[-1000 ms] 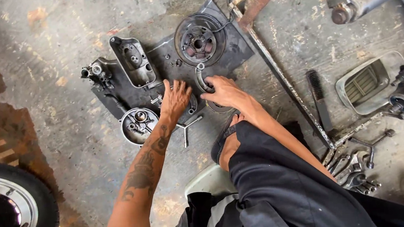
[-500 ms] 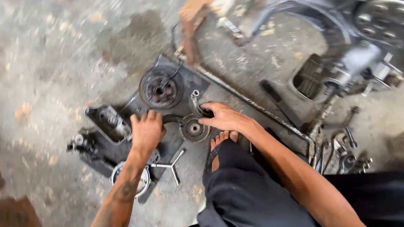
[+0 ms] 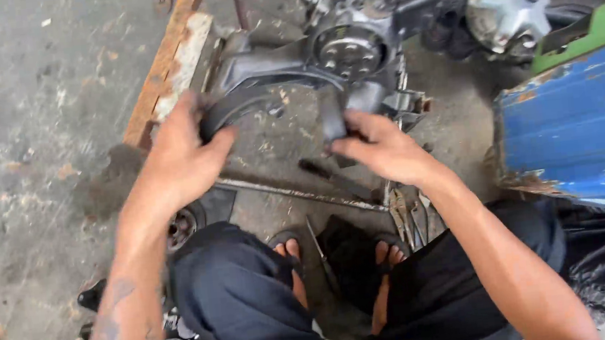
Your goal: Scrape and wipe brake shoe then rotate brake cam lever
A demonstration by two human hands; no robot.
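Left hand (image 3: 179, 156) and right hand (image 3: 382, 147) each grip clamped on the dark curved belt (image 3: 237, 106) at the engine casing (image 3: 350, 47).

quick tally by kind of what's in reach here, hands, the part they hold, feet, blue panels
hands: 2, left hand, right hand
curved dark part held in both hands: 1
sandalled feet: 2
blue panel: 1
total: 6

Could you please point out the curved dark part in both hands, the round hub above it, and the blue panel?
Curved dark part (image 3: 237, 104), head view, left arc.
Round hub (image 3: 347, 52), head view, bolt face.
Blue panel (image 3: 579, 125), head view, flat side.
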